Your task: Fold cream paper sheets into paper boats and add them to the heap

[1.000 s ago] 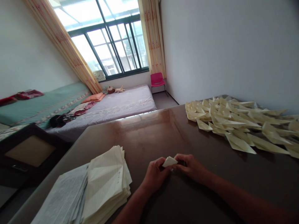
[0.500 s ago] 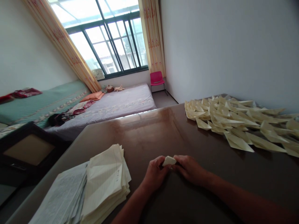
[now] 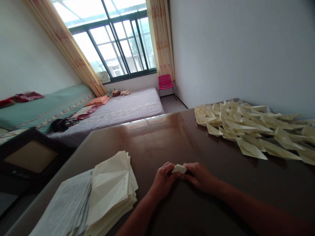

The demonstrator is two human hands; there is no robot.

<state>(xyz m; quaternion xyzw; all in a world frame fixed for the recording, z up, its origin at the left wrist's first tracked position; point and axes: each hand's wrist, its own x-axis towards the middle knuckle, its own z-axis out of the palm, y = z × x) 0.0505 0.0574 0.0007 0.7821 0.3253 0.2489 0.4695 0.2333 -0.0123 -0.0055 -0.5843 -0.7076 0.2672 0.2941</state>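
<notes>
A small piece of folded cream paper (image 3: 179, 168) is pinched between my two hands, just above the dark brown table (image 3: 157, 144). My left hand (image 3: 164, 178) grips its left side, with thumb and fingers closed. On the opposite side, my right hand (image 3: 199, 176) holds it with closed fingers, and the thumbs nearly meet at its lower edge. Parts of the paper are hidden behind the fingers. To the left lies a stack of cream lined sheets (image 3: 110, 190), partly overlapping a stack of written pages (image 3: 65, 200).
A heap of folded paper boats (image 3: 241, 124) covers the table's far right, near the wall. Beyond the table's far edge are a bed (image 3: 133, 108) and a pink chair (image 3: 165, 82). A dark cabinet (image 3: 31, 157) stands at the left.
The folded paper has turned slightly in my fingers, and both hands have shifted very little. The stacks and the heap stay as they were.
</notes>
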